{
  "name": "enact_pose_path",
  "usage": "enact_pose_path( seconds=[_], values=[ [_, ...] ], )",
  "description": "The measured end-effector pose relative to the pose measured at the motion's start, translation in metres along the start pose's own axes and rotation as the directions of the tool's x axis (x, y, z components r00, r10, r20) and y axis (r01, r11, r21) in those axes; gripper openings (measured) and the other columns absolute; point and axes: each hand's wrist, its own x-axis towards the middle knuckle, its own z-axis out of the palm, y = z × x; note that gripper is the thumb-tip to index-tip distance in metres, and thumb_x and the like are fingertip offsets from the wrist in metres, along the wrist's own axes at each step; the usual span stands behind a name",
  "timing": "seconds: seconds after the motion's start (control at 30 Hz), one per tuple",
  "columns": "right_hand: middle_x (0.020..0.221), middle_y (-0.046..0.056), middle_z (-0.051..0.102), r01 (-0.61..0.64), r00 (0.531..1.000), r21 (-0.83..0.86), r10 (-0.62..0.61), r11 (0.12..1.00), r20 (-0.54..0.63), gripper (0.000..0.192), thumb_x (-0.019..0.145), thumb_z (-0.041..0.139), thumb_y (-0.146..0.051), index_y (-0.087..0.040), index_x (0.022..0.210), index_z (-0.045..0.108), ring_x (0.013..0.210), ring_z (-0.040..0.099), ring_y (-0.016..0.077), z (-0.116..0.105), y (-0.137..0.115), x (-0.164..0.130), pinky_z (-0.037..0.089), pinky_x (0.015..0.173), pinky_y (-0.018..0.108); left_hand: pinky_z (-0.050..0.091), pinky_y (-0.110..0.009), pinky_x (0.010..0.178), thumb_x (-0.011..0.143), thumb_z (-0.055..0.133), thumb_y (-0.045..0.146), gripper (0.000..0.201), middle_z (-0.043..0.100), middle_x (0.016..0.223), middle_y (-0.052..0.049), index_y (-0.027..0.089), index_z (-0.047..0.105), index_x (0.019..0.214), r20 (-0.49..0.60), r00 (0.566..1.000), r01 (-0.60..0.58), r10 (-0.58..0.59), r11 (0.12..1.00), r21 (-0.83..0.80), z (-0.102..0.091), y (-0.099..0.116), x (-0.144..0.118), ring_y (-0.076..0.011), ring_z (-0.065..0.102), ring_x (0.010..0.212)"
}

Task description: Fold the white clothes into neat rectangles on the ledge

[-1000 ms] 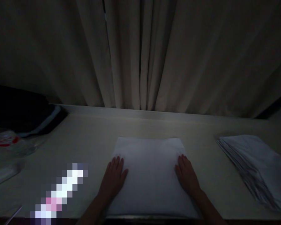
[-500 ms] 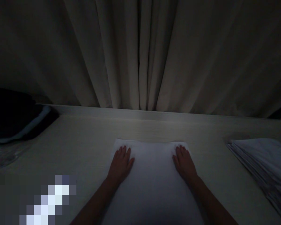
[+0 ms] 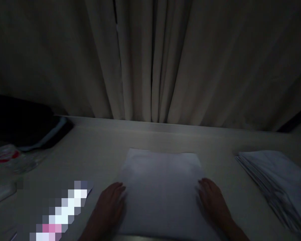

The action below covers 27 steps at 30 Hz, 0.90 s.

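A flat white cloth (image 3: 162,187), squarish and smooth, lies on the pale table in front of me. My left hand (image 3: 110,206) is at its left edge, fingers loosely bent and the fingertips against the border. On the opposite side, my right hand (image 3: 213,199) is at the right edge in much the same pose, thumb apart from the fingers. Both hands are somewhat blurred, and no cloth shows pinched in either one. To the right lies a stack of folded whitish cloths (image 3: 273,177).
Dark folded fabric (image 3: 22,122) sits at the far left, with a clear plastic bottle (image 3: 13,159) bearing a red label in front of it. A pixelated device (image 3: 62,211) is at lower left. Behind the table (image 3: 150,135) hang beige curtains (image 3: 137,67).
Both hands have drawn back toward me, from lying flat on the cloth's far corners to its side edges. The view has shifted slightly, bringing the cloth's near edge and the bottle into sight.
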Motion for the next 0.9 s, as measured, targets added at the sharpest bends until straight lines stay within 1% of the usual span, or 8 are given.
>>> enact_pose_path(
  seconds=[0.1, 0.23, 0.37, 0.47, 0.6, 0.7, 0.8, 0.9],
  values=[
    [0.117, 0.011, 0.063, 0.099, 0.995, -0.015, -0.099, 0.995, 0.024, 0.039, 0.082, 0.052, -0.048, -0.025, 0.112, 0.064, 0.11, 0.057, 0.0275, 0.0, 0.006, -0.087, 0.047, 0.095, 0.043, 0.052, -0.037, 0.092, 0.08, 0.052, 0.03, 0.049, 0.056, 0.132, -0.004, 0.033, 0.05, 0.128, 0.033, 0.996, -0.086, 0.085, 0.996, 0.033, -0.004, -0.013, -0.076, -0.0235, 0.055, 0.118],
    [0.12, 0.011, 0.063, 0.199, 0.98, -0.018, -0.198, 0.98, 0.029, 0.046, 0.078, 0.057, -0.046, -0.027, 0.119, 0.061, 0.107, 0.06, 0.0286, 0.007, 0.016, -0.141, 0.052, 0.087, 0.042, 0.054, -0.033, 0.089, 0.074, 0.057, 0.025, 0.064, 0.053, 0.136, -0.004, 0.035, 0.041, 0.136, 0.027, 0.99, -0.141, 0.14, 0.988, 0.063, -0.004, -0.011, -0.111, -0.0235, 0.057, 0.117],
    [0.126, 0.012, 0.06, 0.242, 0.97, -0.025, -0.242, 0.97, 0.014, 0.052, 0.076, 0.055, -0.027, -0.024, 0.128, 0.054, 0.11, 0.059, 0.027, 0.005, 0.022, -0.152, 0.052, 0.088, 0.04, 0.054, -0.034, 0.089, 0.073, 0.059, 0.026, 0.068, 0.053, 0.136, -0.005, 0.035, 0.038, 0.137, 0.034, 0.981, -0.194, 0.192, 0.978, 0.078, -0.008, 0.0, -0.126, -0.0235, 0.057, 0.116],
    [0.119, 0.011, 0.064, 0.262, 0.964, -0.058, -0.264, 0.963, -0.037, 0.054, 0.07, 0.053, -0.016, -0.025, 0.123, 0.057, 0.104, 0.062, 0.0254, 0.003, 0.026, -0.159, 0.051, 0.085, 0.038, 0.055, -0.031, 0.084, 0.075, 0.053, 0.016, 0.059, 0.061, 0.127, -0.002, 0.038, 0.046, 0.13, 0.039, 0.979, -0.204, 0.2, 0.972, 0.114, -0.007, 0.003, -0.14, -0.02, 0.062, 0.108],
    [0.112, 0.009, 0.067, 0.335, 0.938, -0.036, -0.337, 0.941, -0.077, 0.047, 0.071, 0.053, -0.014, -0.023, 0.116, 0.059, 0.098, 0.063, 0.0221, -0.01, 0.026, -0.161, 0.05, 0.084, 0.034, 0.054, -0.031, 0.078, 0.073, 0.051, 0.014, 0.041, 0.072, 0.105, -0.002, 0.03, 0.062, 0.108, -0.023, 0.973, -0.225, 0.23, 0.967, 0.117, -0.008, 0.0, -0.139, -0.0194, 0.068, 0.092],
    [0.104, 0.007, 0.069, 0.324, 0.943, 0.006, -0.322, 0.946, -0.083, 0.043, 0.069, 0.05, -0.009, -0.022, 0.108, 0.06, 0.094, 0.063, 0.0207, -0.03, 0.021, -0.153, 0.05, 0.083, 0.033, 0.054, -0.03, 0.075, 0.074, 0.051, 0.018, 0.027, 0.074, 0.092, -0.002, 0.027, 0.064, 0.095, -0.077, 0.964, -0.252, 0.255, 0.967, 0.043, -0.023, -0.002, -0.124, -0.0188, 0.068, 0.085],
    [0.099, 0.007, 0.07, 0.247, 0.967, -0.023, -0.247, 0.969, -0.059, 0.044, 0.065, 0.047, -0.005, -0.021, 0.103, 0.061, 0.091, 0.064, 0.0219, -0.053, 0.014, -0.142, 0.049, 0.083, 0.036, 0.054, -0.028, 0.075, 0.077, 0.052, 0.021, 0.024, 0.072, 0.094, -0.004, 0.024, 0.062, 0.098, -0.146, 0.958, -0.252, 0.248, 0.968, -0.01, -0.047, 0.001, -0.112, -0.0184, 0.067, 0.088],
    [0.099, 0.007, 0.069, 0.231, 0.973, -0.044, -0.232, 0.972, -0.01, 0.044, 0.064, 0.049, -0.005, -0.022, 0.102, 0.062, 0.092, 0.063, 0.0228, -0.067, 0.01, -0.137, 0.049, 0.084, 0.037, 0.054, -0.027, 0.077, 0.076, 0.053, 0.018, 0.027, 0.071, 0.098, -0.005, 0.024, 0.06, 0.102, -0.113, 0.975, -0.197, 0.191, 0.979, -0.043, -0.063, 0.009, -0.108, -0.0181, 0.066, 0.091]
  ],
)
